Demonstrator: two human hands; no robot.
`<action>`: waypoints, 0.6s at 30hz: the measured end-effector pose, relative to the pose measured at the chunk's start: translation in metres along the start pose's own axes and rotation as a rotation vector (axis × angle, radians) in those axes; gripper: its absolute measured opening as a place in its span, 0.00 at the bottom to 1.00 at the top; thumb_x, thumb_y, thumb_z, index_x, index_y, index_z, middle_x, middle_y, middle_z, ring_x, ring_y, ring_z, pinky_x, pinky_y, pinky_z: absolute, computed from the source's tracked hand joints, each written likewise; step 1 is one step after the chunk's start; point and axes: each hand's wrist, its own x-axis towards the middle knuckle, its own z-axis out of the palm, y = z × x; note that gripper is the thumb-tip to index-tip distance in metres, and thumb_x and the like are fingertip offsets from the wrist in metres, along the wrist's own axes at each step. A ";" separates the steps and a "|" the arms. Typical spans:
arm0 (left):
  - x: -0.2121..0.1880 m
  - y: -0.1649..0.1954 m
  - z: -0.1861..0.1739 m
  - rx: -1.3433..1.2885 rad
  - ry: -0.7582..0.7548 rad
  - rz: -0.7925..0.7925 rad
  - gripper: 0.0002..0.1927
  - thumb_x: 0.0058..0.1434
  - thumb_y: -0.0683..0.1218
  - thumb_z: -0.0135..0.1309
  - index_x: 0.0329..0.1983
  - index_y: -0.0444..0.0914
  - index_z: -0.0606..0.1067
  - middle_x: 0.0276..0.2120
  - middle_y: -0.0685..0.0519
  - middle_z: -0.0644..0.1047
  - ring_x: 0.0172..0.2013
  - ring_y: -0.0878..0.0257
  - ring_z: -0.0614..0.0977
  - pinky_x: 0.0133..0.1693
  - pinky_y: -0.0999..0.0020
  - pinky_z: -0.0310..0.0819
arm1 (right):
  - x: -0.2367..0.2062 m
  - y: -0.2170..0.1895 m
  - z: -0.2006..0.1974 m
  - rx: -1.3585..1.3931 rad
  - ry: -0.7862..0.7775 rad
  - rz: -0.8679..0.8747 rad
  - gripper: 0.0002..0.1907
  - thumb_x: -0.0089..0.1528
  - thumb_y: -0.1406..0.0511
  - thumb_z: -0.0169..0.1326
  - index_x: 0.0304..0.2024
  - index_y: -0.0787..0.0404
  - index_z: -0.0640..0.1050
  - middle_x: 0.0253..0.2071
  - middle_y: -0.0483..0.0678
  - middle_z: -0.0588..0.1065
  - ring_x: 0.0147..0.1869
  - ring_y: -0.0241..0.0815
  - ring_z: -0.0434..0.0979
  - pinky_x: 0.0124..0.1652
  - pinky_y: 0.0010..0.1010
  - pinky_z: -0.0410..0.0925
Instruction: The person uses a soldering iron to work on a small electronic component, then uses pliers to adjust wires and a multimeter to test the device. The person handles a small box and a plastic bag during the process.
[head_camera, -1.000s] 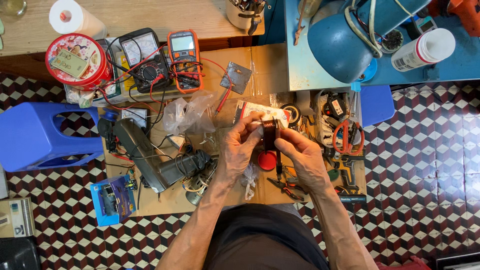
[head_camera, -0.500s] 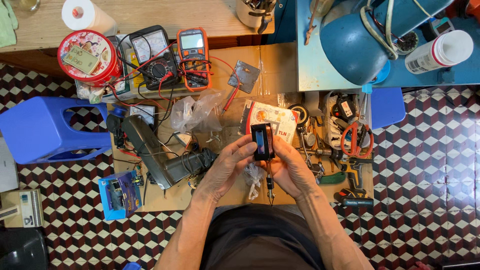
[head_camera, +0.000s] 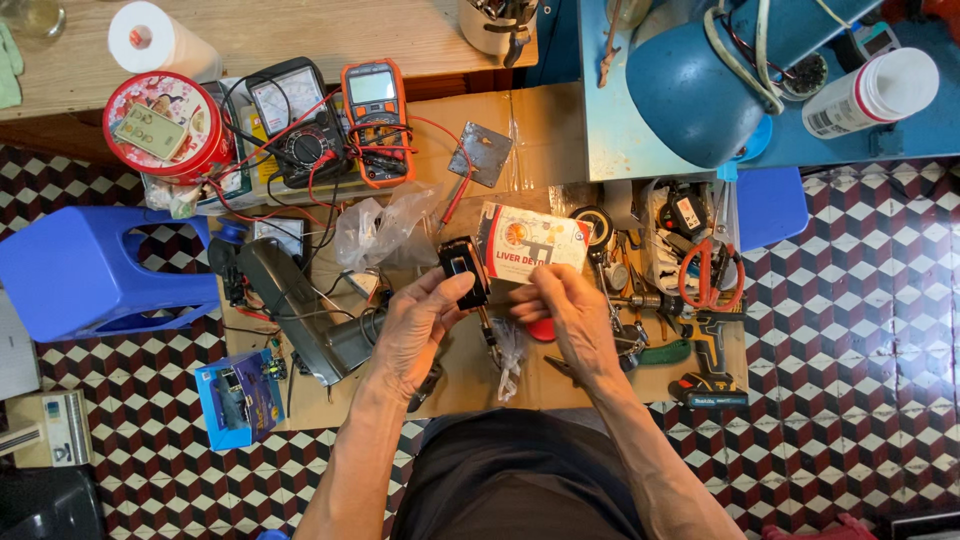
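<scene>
Small black device held over a cluttered cardboard-topped bench (head_camera: 540, 120).
Left hand (head_camera: 415, 325) pinching small black device (head_camera: 464, 270), long axis roughly upright, tilted; right hand (head_camera: 565, 310) just beside it, fingers curled together near red-and-white packet (head_camera: 533, 245).

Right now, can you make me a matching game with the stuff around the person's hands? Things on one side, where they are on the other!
Things:
1. small black device
2. white cardboard packet
3. red-handled scissors
4. orange multimeter

Places:
A. near the top of the cardboard, wrapped in red and black leads
B. among the tools to the right of the hands
C. pinched in the left hand
D. lying just beyond the right hand

Pairs: 1-C, 2-D, 3-B, 4-A
</scene>
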 end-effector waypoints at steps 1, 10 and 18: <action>0.002 0.004 -0.001 0.016 0.020 0.003 0.22 0.61 0.50 0.64 0.54 0.33 0.78 0.41 0.55 0.81 0.40 0.69 0.80 0.45 0.71 0.75 | 0.001 -0.003 -0.006 -0.199 0.101 -0.103 0.14 0.68 0.59 0.53 0.47 0.63 0.78 0.39 0.50 0.81 0.38 0.42 0.78 0.39 0.34 0.72; 0.008 0.015 0.020 0.133 -0.005 0.006 0.24 0.59 0.53 0.62 0.53 0.33 0.78 0.40 0.53 0.82 0.35 0.67 0.82 0.43 0.70 0.80 | 0.021 -0.011 -0.008 -1.040 0.252 -0.808 0.17 0.58 0.66 0.65 0.49 0.61 0.79 0.40 0.52 0.72 0.46 0.51 0.73 0.43 0.39 0.68; 0.016 0.007 0.028 0.206 0.023 0.004 0.28 0.56 0.56 0.63 0.53 0.33 0.77 0.41 0.53 0.83 0.38 0.69 0.82 0.40 0.72 0.80 | 0.031 -0.010 -0.011 -0.831 0.199 -0.576 0.11 0.61 0.67 0.63 0.40 0.66 0.75 0.36 0.53 0.72 0.39 0.45 0.73 0.38 0.35 0.69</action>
